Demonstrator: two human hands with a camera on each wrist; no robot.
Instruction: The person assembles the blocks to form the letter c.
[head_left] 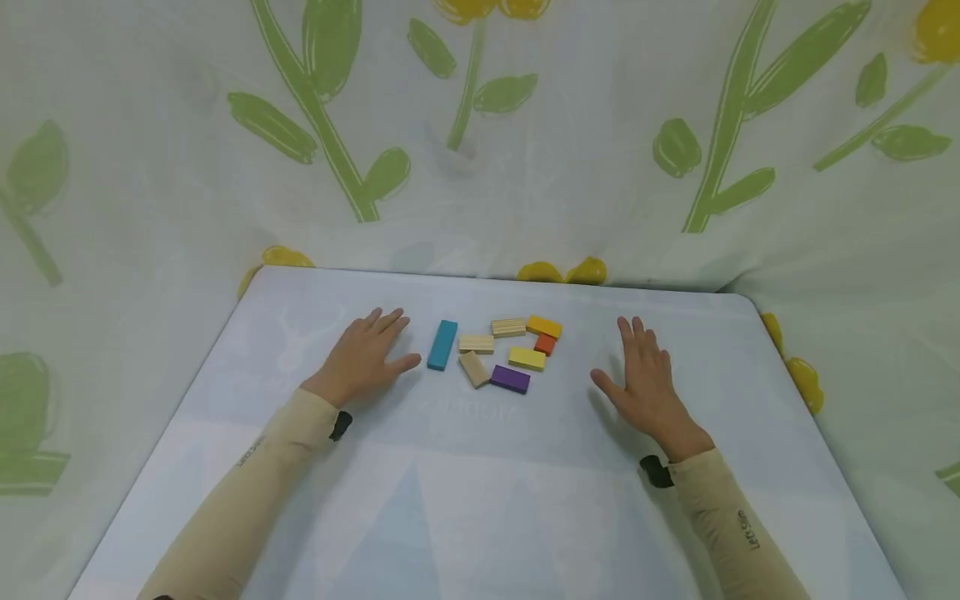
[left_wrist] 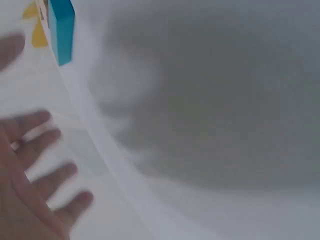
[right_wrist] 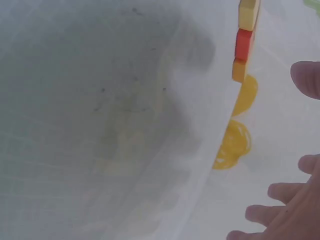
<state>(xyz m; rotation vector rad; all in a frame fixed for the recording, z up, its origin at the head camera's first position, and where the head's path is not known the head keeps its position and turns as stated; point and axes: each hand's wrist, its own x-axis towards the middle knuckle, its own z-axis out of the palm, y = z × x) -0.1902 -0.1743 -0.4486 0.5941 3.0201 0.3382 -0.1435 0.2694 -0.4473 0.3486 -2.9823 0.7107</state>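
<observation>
Several small blocks lie in a loose group on the white table. My left hand (head_left: 364, 357), fingers spread and holding nothing, is just left of the blue block (head_left: 442, 345). To the right of the group, apart from it, my right hand (head_left: 643, 385) is spread with nothing in it. Between the hands lie plain wooden blocks (head_left: 476, 343), an orange block (head_left: 544, 326), a red-orange block (head_left: 545, 344), a yellow block (head_left: 527, 358) and a purple block (head_left: 510, 379). The left wrist view catches the blue block (left_wrist: 61, 32); the right wrist view shows the red block (right_wrist: 243, 44).
The table (head_left: 465, 517) has rounded back corners and pale printed triangles. Behind and beside it hangs a white cloth (head_left: 570, 183) with green leaves and yellow flowers. Each wrist wears a dark strap (head_left: 656, 472) by the beige sleeve.
</observation>
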